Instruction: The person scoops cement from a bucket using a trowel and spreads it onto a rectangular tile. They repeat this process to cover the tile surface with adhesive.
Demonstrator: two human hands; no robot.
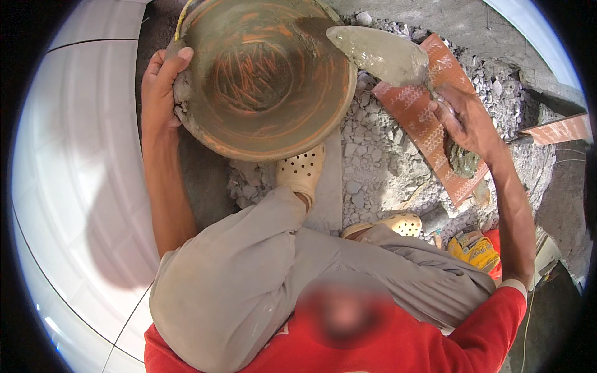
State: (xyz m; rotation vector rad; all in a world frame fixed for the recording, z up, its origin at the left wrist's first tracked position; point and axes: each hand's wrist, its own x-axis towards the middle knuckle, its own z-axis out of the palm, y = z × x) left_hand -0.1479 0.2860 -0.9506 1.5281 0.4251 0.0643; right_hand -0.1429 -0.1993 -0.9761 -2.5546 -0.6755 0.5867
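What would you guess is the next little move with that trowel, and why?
Probably tip the trowel back into the basin to scrape up more mortar. The right hand holds its blade over the rim, smeared grey, while the left hand grips the tilted basin; only a thin coat lines its inside.

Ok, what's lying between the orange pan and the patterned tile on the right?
In the head view, the mortar-coated trowel blade held by the right hand crosses between the pan and the tile, above grey rubble.

Mortar-caked pan [261, 74], loaded trowel [379, 56]
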